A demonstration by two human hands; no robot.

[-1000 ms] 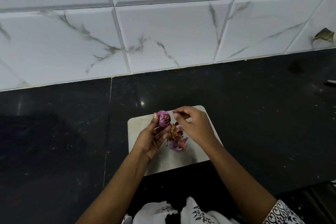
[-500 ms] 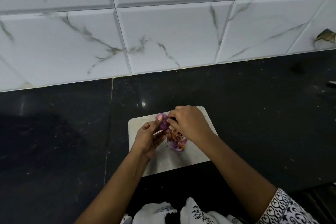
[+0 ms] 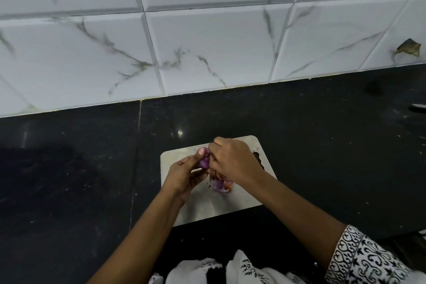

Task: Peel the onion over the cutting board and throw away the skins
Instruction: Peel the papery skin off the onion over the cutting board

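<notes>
Black stone desk (image 3: 69,191) under a white marbled tile wall (image 3: 207,41), and pretty much all the action is mid-frame. Going from the left, you get a big stretch of bare dark desk, then the pale cutting board (image 3: 207,210). The left hand (image 3: 184,175) sits over the board's left part, fingers curled round the purple onion (image 3: 204,161) with the thumb pressed on top. The onion is held up just above the board's far-left area, right between both hands, so it's equally near either one. The right hand (image 3: 232,161) comes at it from the right, fingertips bunched against the onion's right side. It looks like it's pinching at the onion's skin, though the pinch itself hides behind the knuckles. Most of the onion is covered, so I can't tell which way its root-to-tip axis points.

Under the right hand, a little heap of peeled skins (image 3: 221,185) lies mid-board. My guess is the next pull goes right and down, away from the left hand, and the board has room there. A dark scrap (image 3: 257,156) already sits at the board's right edge, so anything flung further lands on the desk. No bin in view.
</notes>
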